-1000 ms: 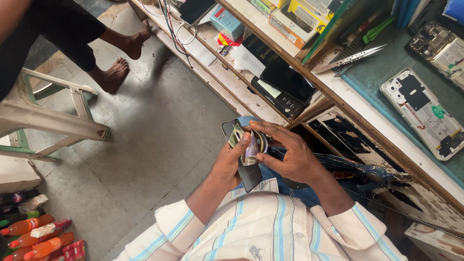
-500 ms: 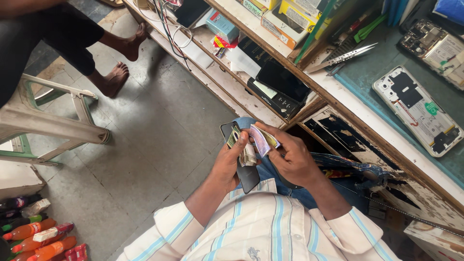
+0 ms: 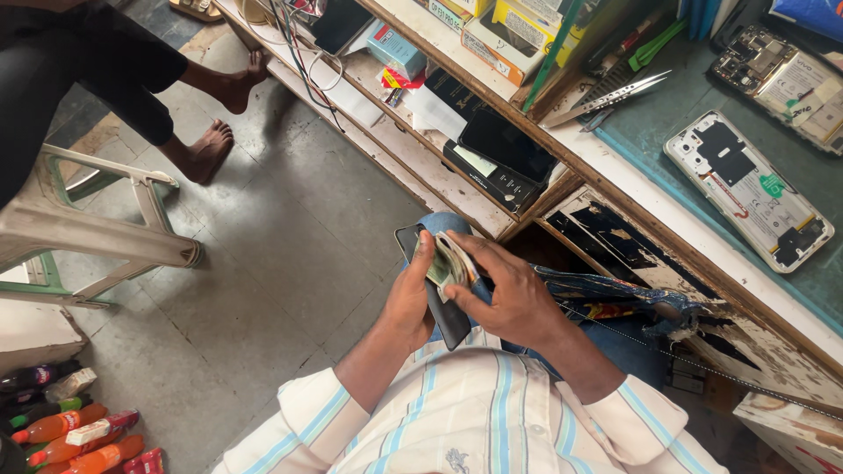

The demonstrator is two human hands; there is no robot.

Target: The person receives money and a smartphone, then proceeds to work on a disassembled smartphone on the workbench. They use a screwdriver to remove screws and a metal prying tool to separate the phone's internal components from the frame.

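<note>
Grey tiled floor [image 3: 263,263] — cluttered wooden shelves [image 3: 439,105], green worktop [image 3: 702,114]

Bench surroundings, relative to the opened phone [image 3: 749,202]
Tweezers [image 3: 606,98] up-left of it on the green mat [image 3: 667,123]; boxes [image 3: 505,35] on shelf further left; plastic chair [image 3: 97,233] far left; bottles [image 3: 70,434] far lower-left; bare feet [image 3: 219,123] by chair.

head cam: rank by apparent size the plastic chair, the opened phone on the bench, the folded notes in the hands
1. plastic chair, largest, though cut off by the frame edge.
2. opened phone, back cover off.
3. folded notes, smallest; partly covered by the right hand and left hand, so true extent is unclear.
</note>
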